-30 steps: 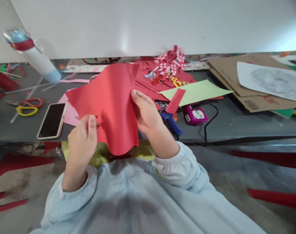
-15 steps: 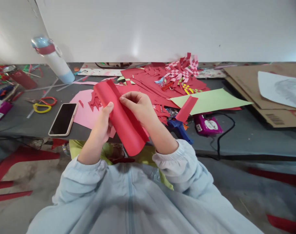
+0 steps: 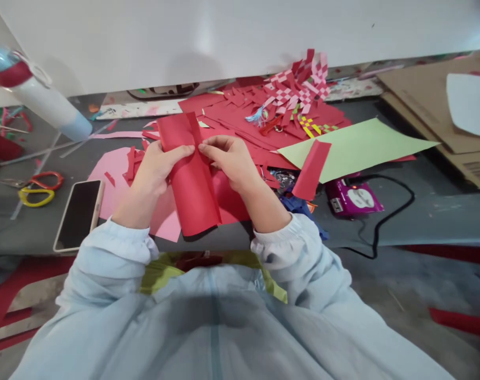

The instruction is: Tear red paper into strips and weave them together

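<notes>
A sheet of red paper (image 3: 194,198), bent over into a flattened roll, is held in front of me above the table's near edge. My left hand (image 3: 155,169) is closed round its left side, with the thumb lying across the front near the seam. At the right edge my right hand (image 3: 230,161) pinches the paper between thumb and fingertips. Both thumbs are close together at the upper part of the roll. Behind the hands lie stacked red paper sheets (image 3: 224,119) and pink-and-red woven strips (image 3: 299,84).
To the left are a phone (image 3: 78,215), scissors (image 3: 38,189) and a tilted-looking bottle (image 3: 46,100). Pink paper (image 3: 105,171) lies beside the phone. On the right are green paper (image 3: 358,145), a small red paper piece (image 3: 313,170), a purple box (image 3: 354,199) with a black cable, and cardboard (image 3: 425,113).
The red paper has turned more upright and looks flatter. My left thumb has moved right to its seam, close to my right fingertips. The view has shifted.
</notes>
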A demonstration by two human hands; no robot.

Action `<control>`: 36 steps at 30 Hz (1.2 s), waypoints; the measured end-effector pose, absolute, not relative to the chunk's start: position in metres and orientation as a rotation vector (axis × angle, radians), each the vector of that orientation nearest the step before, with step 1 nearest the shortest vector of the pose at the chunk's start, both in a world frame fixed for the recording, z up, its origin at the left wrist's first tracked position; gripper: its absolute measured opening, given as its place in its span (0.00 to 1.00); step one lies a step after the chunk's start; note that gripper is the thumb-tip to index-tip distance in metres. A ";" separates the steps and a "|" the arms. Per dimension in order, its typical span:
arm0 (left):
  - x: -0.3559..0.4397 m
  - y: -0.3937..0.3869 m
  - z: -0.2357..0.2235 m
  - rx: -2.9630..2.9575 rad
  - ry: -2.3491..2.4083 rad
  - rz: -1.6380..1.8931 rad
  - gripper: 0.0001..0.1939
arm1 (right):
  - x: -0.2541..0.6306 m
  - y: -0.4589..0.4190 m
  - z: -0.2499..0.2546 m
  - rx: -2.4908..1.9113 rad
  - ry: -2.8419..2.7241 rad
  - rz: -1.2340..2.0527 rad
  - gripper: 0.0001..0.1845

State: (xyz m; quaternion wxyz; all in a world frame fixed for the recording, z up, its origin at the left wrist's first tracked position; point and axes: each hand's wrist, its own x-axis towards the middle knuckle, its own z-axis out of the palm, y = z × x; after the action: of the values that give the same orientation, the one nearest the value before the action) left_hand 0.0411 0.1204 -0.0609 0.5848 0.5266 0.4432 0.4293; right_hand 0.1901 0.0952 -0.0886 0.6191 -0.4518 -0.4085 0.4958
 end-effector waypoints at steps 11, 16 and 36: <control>0.037 0.125 -0.073 1.129 0.960 0.928 0.15 | 0.190 0.093 -0.091 -1.098 -0.931 1.214 0.14; 0.036 0.116 -0.070 1.081 1.050 0.913 0.13 | 0.191 0.089 -0.087 -1.119 -0.877 1.278 0.18; 0.039 0.120 -0.079 1.051 1.066 0.877 0.14 | 0.184 0.086 -0.099 -1.106 -0.736 1.287 0.22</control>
State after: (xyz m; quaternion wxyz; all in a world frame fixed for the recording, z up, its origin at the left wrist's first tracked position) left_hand 0.0389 0.1204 -0.0793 0.6467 0.4622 0.4686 0.3855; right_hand 0.1837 0.0864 -0.0985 0.6018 -0.4776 -0.3178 0.5556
